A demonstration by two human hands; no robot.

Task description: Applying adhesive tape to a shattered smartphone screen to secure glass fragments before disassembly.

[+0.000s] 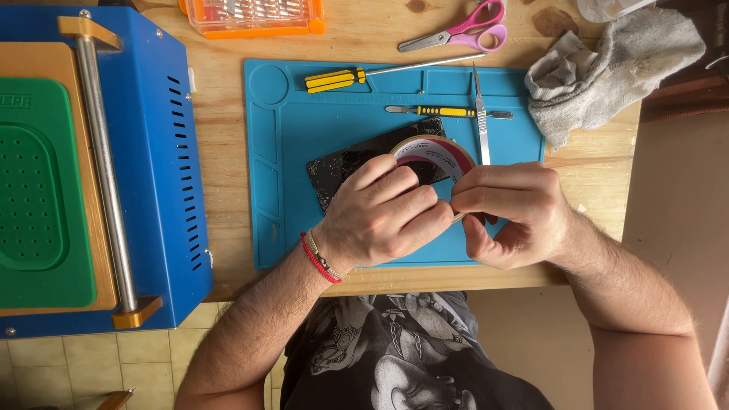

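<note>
Wooden bench [228, 152] carries a blue mat [304, 129] – over it both hands grip a tape roll [434, 156]. Left hand [383, 216] and right hand [512, 212] pinch its near edge, fingers clamped, above a cracked phone [342, 167].

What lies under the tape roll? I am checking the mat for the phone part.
Under the tape roll a dark cracked phone screen lies on the blue mat. The left hand covers its lower part.
</note>
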